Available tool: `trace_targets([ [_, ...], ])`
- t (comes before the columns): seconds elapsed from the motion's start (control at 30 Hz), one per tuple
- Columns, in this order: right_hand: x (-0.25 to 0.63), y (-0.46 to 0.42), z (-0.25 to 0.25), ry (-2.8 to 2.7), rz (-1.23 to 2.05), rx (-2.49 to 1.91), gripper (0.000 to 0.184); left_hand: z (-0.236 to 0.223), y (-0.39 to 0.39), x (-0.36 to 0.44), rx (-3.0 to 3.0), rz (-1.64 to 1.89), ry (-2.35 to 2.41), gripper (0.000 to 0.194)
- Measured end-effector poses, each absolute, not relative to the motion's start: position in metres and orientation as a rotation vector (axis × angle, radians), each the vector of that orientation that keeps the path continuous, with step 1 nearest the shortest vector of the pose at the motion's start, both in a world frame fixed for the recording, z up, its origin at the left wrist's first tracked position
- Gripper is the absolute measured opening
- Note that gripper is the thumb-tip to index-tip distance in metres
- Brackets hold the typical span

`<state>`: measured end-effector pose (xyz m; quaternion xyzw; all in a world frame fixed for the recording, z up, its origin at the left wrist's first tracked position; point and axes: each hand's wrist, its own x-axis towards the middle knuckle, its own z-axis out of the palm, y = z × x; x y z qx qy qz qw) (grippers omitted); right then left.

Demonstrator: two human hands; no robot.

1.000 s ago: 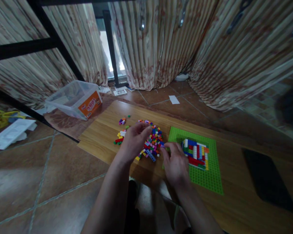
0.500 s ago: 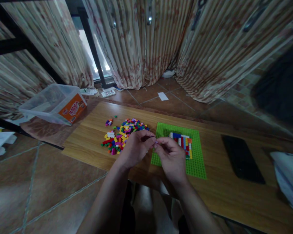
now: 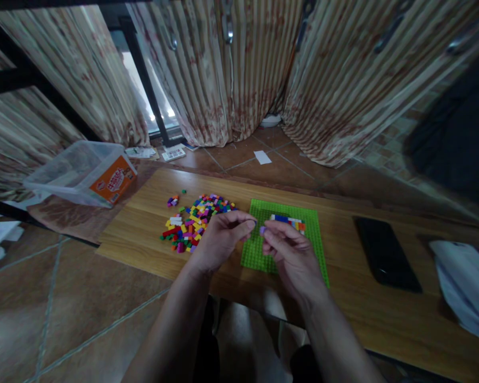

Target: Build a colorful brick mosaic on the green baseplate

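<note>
My right hand (image 3: 289,247) pinches a small purple toy brick (image 3: 262,230) between thumb and fingertips, above the green baseplate (image 3: 255,255). Just left of it, my left hand (image 3: 225,234) has thumb and forefinger pressed together; whatever sits at their tips is too small and dark to make out. A gap separates the two hands. Behind my right hand, a block of built bricks (image 3: 289,218) in white, blue, orange and yellow stands on the baseplate, partly hidden. Beside my left hand lies a heap of loose coloured bricks (image 3: 197,215).
The wooden table (image 3: 143,213) carries a black phone-like slab (image 3: 386,254) and a white-grey packet (image 3: 463,282) on the right. A clear plastic bin (image 3: 82,173) with an orange label stands beyond its left end. Curtains (image 3: 247,80) hang behind.
My hands, which met at their fingertips, have come apart. My right hand has moved right with the purple brick showing in it. The whole view has shifted slightly.
</note>
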<state>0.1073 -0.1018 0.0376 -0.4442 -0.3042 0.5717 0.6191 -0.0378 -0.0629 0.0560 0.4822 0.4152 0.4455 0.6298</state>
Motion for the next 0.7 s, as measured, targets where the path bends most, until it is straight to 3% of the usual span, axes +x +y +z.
trace_targets([
  [0.4,0.185,-0.099,0.030,-0.959,0.806,-1.432,0.022,0.052,-0.062,-0.032,1.102,1.012,1.055,0.021],
  [0.7,0.190,-0.108,0.022,-1.377,0.696,-1.699,0.027,0.052,-0.063,-0.027,1.118,1.012,1.076,0.021],
])
